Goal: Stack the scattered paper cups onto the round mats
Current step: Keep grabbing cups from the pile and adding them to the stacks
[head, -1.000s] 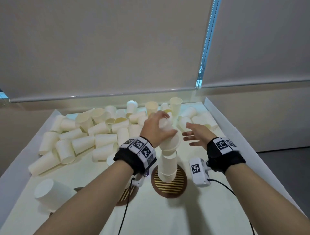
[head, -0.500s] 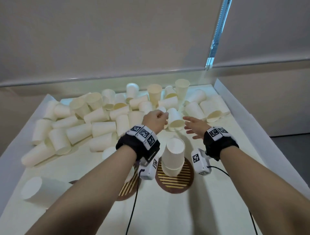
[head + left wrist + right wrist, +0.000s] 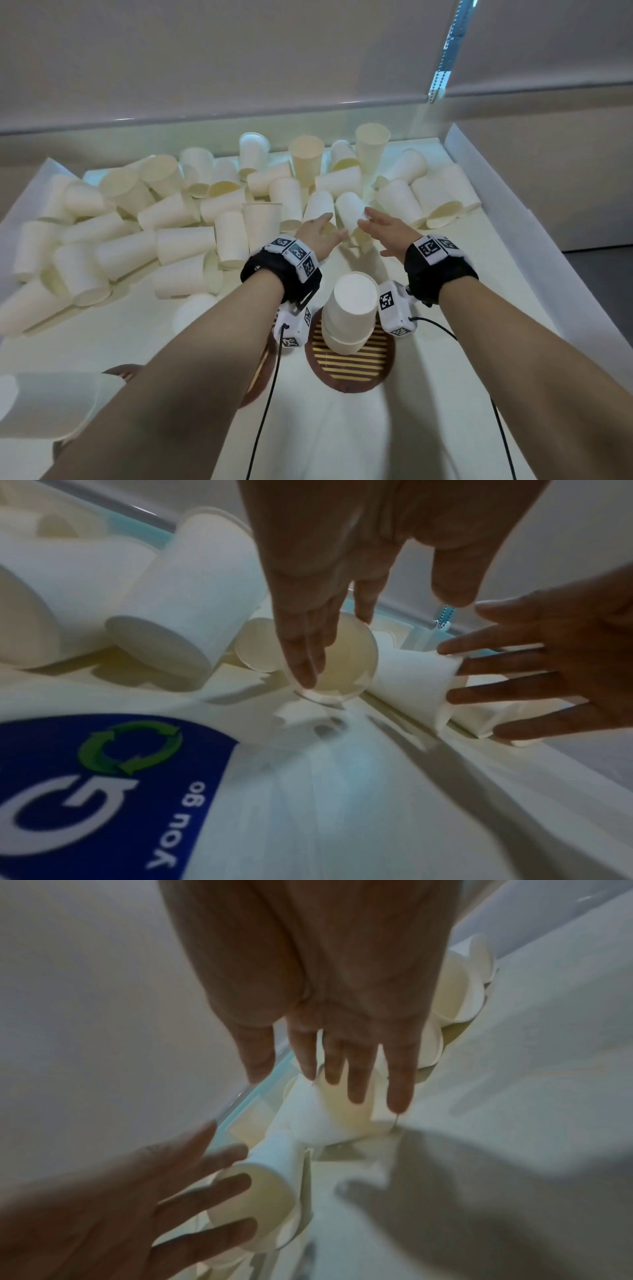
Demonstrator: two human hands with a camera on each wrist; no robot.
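Several white paper cups (image 3: pixel 178 236) lie scattered across the far half of the table. A short stack of upturned cups (image 3: pixel 349 315) stands on a round brown striped mat (image 3: pixel 349 371). Beyond the stack, both hands reach into the pile with straight fingers. My left hand (image 3: pixel 322 231) hovers over the mouth of a lying cup (image 3: pixel 342 666). My right hand (image 3: pixel 376 224) has its spread fingers against the side of the neighbouring cup (image 3: pixel 349 210), also seen as the cup (image 3: pixel 411 680) in the left wrist view. Neither hand holds a cup.
A second mat (image 3: pixel 258 377) is mostly hidden under my left forearm. A third mat (image 3: pixel 120 371) at the near left has a cup (image 3: pixel 44 407) lying beside it. Raised white walls (image 3: pixel 513 219) edge the table. A blue printed label (image 3: pixel 103 777) lies near my left wrist.
My left hand let go of the cup it set on the stack and moved forward to the pile. The right hand also reached further forward to a lying cup.
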